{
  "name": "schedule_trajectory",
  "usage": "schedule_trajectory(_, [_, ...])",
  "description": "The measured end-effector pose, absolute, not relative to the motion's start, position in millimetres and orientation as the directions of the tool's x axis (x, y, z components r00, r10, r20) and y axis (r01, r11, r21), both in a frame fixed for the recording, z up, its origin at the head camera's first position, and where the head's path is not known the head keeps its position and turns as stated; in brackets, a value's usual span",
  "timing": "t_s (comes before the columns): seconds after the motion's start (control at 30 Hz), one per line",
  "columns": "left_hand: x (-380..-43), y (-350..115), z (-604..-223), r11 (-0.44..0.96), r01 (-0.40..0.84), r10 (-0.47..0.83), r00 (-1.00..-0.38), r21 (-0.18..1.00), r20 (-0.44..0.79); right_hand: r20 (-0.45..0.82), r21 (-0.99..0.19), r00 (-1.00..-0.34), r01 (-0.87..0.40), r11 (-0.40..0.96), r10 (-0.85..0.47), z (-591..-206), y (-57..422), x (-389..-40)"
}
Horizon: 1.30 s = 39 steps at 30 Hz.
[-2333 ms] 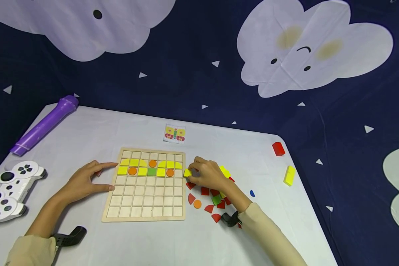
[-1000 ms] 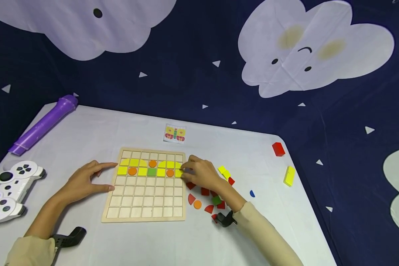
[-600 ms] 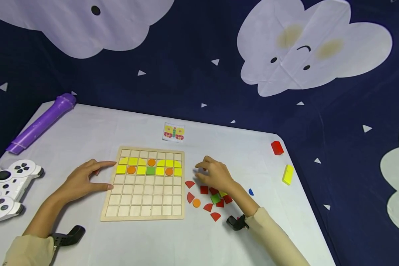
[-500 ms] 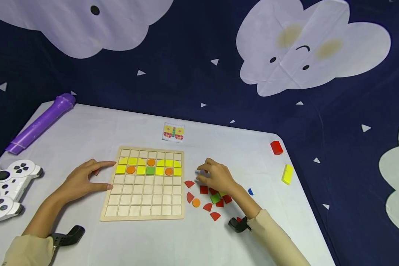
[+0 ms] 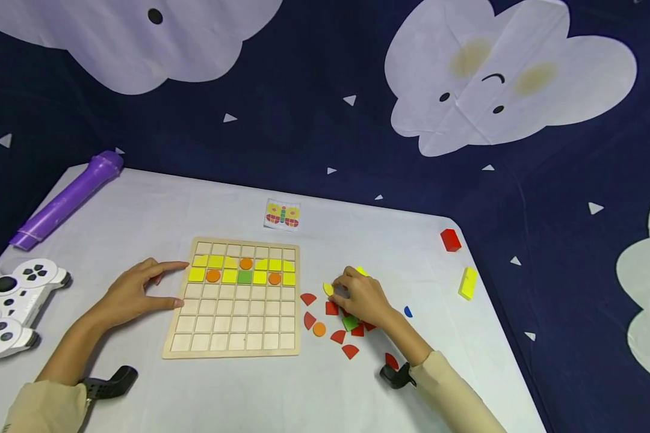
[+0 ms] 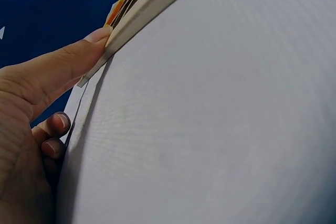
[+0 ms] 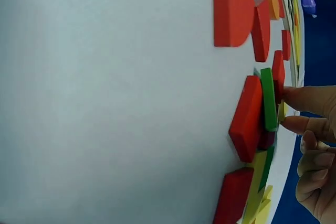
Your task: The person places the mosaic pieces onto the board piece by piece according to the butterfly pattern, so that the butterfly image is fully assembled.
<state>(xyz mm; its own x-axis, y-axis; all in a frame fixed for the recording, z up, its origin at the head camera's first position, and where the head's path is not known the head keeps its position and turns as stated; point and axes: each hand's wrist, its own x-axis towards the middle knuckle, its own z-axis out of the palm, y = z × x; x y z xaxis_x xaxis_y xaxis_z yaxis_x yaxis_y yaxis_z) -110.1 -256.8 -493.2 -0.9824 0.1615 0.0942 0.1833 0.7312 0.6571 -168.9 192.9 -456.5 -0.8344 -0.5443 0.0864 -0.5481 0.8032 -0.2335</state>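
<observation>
A wooden grid board [image 5: 233, 355] lies on the table, its second and third rows holding yellow pieces, several orange circles and a green square [image 5: 245, 276]. My left hand [image 5: 135, 294] rests against the board's left edge with thumb and index finger extended and spread apart. In the left wrist view, a fingertip of my left hand [image 6: 58, 72] touches the board's edge [image 6: 142, 24]. To the right of the board, my right hand [image 5: 364, 297] pinches a yellow quarter-circle piece [image 5: 328, 288] between thumb and index finger, over the loose pieces. In the right wrist view this yellow piece [image 7: 282, 112] is mostly hidden.
Loose red quarter-circles [image 5: 349, 351], red squares [image 5: 331, 308], a green piece [image 5: 349, 323] and an orange circle [image 5: 319, 329] lie right of the board. A butterfly pattern card [image 5: 282, 215] lies behind it. A game controller [image 5: 18, 310] and purple microphone-shaped object [image 5: 67, 201] are at left.
My right hand set a yellow square into the third row's right-end cell, let go and moved right to the loose pieces, where it now pinches a yellow quarter-circle. My left hand stayed at the board.
</observation>
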Motion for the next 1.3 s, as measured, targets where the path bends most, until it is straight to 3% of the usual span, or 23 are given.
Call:
schedule_trajectory(0.67, [-106.0, -258.4, -491.0, 0.717, 0.191, 0.164, -0.981, 0.67, 0.104, 0.169, -0.268, -0.807, -0.59, 0.762, -0.566, -449.5, 162.3, -169.7])
schedule_trajectory(1.3, [-111.1, -258.3, -492.0, 0.717, 0.174, 0.178, -0.982, 0.675, 0.064, 0.128, -0.181, -0.634, -0.771, 0.61, -0.763, -436.0, 57.9, -160.1])
